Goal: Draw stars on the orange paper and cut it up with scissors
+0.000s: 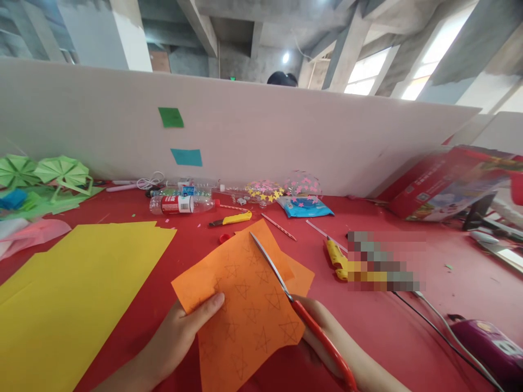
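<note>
An orange sheet of paper (pixel 249 310) with several pencil-drawn stars is held up above the red table. My left hand (pixel 183 326) grips its left edge, thumb on top and the other fingers hidden behind. My right hand (pixel 322 326) is closed around red-handled scissors (pixel 316 326). One scissor blade lies over the front of the sheet and points to its upper edge; the other blade is not visible. More orange paper (pixel 302 277) shows behind the sheet at the right.
Large yellow sheets (pixel 81 294) cover the left. Behind the paper lie a yellow utility knife (pixel 231 219), plastic bottle (pixel 183 204), pencil (pixel 279 226) and blue packet (pixel 306 207). A glue gun (pixel 336 256) and cables lie right, near a purple object (pixel 488 348). A white partition (pixel 245 130) stands behind.
</note>
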Available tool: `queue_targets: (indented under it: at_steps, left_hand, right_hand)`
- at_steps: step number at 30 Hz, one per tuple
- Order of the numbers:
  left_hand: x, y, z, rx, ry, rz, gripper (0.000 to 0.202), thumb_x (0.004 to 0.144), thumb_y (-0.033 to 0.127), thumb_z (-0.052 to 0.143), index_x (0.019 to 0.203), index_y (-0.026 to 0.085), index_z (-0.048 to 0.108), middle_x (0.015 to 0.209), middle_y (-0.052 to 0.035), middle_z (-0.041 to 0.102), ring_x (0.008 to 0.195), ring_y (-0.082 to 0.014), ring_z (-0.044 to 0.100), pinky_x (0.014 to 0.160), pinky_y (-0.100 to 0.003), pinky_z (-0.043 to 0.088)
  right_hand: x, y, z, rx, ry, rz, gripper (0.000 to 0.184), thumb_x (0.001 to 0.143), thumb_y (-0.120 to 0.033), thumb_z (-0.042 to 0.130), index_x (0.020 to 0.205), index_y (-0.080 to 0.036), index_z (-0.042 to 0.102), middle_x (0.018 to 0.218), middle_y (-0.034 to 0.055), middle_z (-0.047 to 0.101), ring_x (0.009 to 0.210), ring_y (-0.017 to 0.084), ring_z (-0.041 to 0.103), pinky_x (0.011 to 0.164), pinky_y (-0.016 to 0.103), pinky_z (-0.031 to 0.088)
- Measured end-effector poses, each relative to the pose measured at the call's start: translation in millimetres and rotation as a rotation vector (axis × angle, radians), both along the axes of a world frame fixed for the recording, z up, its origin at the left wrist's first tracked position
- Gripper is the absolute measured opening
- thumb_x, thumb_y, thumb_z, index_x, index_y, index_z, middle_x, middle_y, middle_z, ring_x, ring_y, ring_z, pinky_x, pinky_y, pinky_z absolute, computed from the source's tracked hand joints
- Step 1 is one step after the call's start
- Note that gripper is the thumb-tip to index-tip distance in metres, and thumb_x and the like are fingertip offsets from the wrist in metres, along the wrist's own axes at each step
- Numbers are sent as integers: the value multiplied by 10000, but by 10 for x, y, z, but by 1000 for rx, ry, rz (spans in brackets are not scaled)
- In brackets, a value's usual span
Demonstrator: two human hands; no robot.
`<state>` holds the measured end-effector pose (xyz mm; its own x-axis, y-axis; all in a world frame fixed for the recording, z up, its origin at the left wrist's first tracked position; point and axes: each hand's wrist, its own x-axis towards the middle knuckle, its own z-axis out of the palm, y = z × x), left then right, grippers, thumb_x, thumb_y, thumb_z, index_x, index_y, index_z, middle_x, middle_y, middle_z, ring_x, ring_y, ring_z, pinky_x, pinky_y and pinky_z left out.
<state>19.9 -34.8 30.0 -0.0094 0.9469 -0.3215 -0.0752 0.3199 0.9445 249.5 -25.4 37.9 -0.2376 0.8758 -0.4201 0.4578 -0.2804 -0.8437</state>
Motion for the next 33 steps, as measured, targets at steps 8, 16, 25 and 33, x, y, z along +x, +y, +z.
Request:
queue_targets:
  at_steps: [8,16,25,33]
  left_hand:
    - [-49,88,-147,72,-126,45,563,676,542,777,1113,195,706,1133,-108,716,1061,-354,653,874,-421,540]
    - [-113,160,-151,149,-2,29,502,713,557,745,1069,204,724,1025,-88,748,992,-335,682,845,-384,545]
    - [-120,137,-7,313,234,14,262,731,485,717,842,251,755,905,-28,766,920,-293,697,754,-296,559]
    - [-111,137,-24,240,191,28,315,731,524,710,871,244,741,914,-33,763,934,-296,696,739,-298,568]
  right_hand:
    - [4,2,-29,4,25,-8,416,804,-577,461,613,-220,369,351,-80,378,314,59,319,366,195,237]
    - [-14,-38,23,29,83,7,616,690,-828,419,589,-222,383,372,-59,382,355,76,361,383,218,261]
    - [23,-41,16,96,120,75,603,716,-800,463,604,-213,378,414,-59,401,376,64,342,389,210,246]
    - [-4,-41,21,34,109,-1,515,766,-706,489,650,-213,394,421,-67,435,326,55,336,353,195,236]
